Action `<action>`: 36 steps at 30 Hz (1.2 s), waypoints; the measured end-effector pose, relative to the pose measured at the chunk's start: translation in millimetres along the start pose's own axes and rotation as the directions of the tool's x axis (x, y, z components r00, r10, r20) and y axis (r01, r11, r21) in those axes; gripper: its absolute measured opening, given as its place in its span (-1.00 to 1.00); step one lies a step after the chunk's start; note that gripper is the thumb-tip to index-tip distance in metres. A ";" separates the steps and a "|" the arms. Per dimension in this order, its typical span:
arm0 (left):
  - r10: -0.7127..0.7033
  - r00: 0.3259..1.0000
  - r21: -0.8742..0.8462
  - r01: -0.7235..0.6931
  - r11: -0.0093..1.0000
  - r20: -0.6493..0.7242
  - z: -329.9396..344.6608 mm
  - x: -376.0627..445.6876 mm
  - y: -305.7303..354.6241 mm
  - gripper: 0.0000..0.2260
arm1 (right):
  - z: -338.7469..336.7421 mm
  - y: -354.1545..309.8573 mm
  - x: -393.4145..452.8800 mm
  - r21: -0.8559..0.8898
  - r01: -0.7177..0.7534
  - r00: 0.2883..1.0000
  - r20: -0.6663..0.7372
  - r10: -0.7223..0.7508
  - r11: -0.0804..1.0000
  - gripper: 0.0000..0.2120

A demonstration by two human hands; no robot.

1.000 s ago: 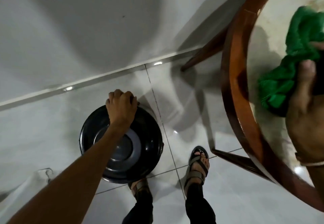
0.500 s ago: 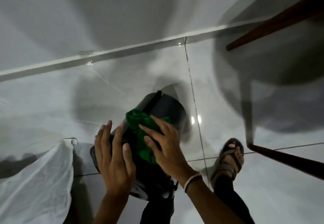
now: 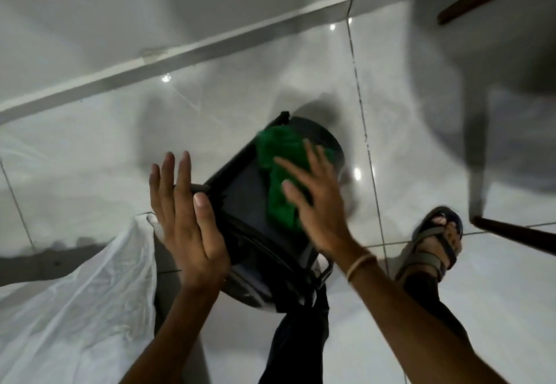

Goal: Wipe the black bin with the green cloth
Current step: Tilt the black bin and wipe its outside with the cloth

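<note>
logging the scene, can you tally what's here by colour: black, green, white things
black: 1, the bin
green: 1, the cloth
white: 1, the sheet
total: 3

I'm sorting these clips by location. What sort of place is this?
Probably a room in a home. The floor is glossy white tile, dark wooden furniture legs stand at the right, and a black bin is being wiped with a green cloth beside a white plastic bag.
</note>
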State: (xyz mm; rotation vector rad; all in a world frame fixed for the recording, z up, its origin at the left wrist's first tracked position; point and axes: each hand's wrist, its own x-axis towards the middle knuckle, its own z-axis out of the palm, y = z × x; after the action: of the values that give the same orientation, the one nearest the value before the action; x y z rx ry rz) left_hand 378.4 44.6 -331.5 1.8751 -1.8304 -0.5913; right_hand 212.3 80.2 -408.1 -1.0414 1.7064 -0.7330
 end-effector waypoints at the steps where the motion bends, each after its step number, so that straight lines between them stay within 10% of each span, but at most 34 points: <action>1: 0.043 0.999 0.006 -0.043 0.999 0.027 2.1 6.5 1.7 -0.53 | -1.5 -15.6 -11.0 -0.049 0.164 0.984 0.075 -0.160 0.985 -0.52; 5: 0.247 0.958 -0.010 -0.249 0.969 0.146 8.2 21.2 4.2 -0.49 | -9.8 -1.4 1.9 -0.054 0.347 0.927 0.170 -0.334 0.936 -0.53; 8: 0.285 0.946 -0.020 -0.285 0.958 0.152 11.8 25.2 5.9 -0.52 | -11.7 48.9 40.7 0.089 -0.057 0.988 -0.135 0.069 0.994 -0.60; 11: 0.253 0.955 -0.011 -0.254 0.967 0.156 13.1 18.0 11.1 -0.54 | -10.4 89.9 56.4 0.571 -0.487 0.726 -0.156 0.670 0.661 -0.56; 14: 0.184 0.976 0.012 -0.187 0.982 0.115 8.5 6.8 8.1 -0.52 | -5.9 98.4 50.2 0.651 -0.620 0.591 0.019 0.807 0.438 -0.40; 16: 0.085 0.995 0.031 -0.086 0.996 0.048 7.1 5.4 6.3 -0.53 | -5.7 71.3 44.4 0.423 -0.579 0.747 -0.067 0.661 0.697 -0.50; 19: 0.008 1.000 0.017 -0.008 1.000 0.018 8.3 14.5 6.7 -0.54 | -6.4 1.7 19.3 0.072 -0.021 1.000 0.013 0.020 0.997 -0.58; 23: 0.112 0.984 0.013 -0.115 0.993 0.141 3.9 24.0 -1.8 -0.53 | -1.5 -16.2 -8.8 0.023 0.401 0.902 0.164 -0.399 0.916 -0.58; 26: 0.076 0.990 0.006 -0.078 0.997 0.120 0.3 18.8 -7.2 -0.54 | 11.1 22.4 -2.5 0.157 -0.071 0.984 -0.151 0.095 0.985 -0.55; 29: -0.010 0.998 0.007 0.009 1.000 0.058 0.7 13.2 -4.5 -0.55 | 16.9 46.6 16.8 0.587 -0.512 0.695 -0.145 0.704 0.627 -0.45; 33: -0.073 0.997 0.017 0.073 0.997 0.010 7.5 12.2 9.0 -0.60 | 7.5 59.1 36.4 0.691 -0.588 0.604 0.029 0.797 0.420 -0.43; 36: -0.087 0.996 0.030 0.087 0.996 -0.008 13.9 24.4 20.6 -0.62 | -5.2 37.7 24.9 0.508 -0.581 0.742 0.009 0.671 0.636 -0.41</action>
State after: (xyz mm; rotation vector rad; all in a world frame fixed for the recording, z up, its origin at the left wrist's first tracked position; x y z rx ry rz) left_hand 354.2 19.5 -330.3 1.9830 -1.7705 -0.5893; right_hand 191.7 75.2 -448.3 0.0140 1.7480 -0.7340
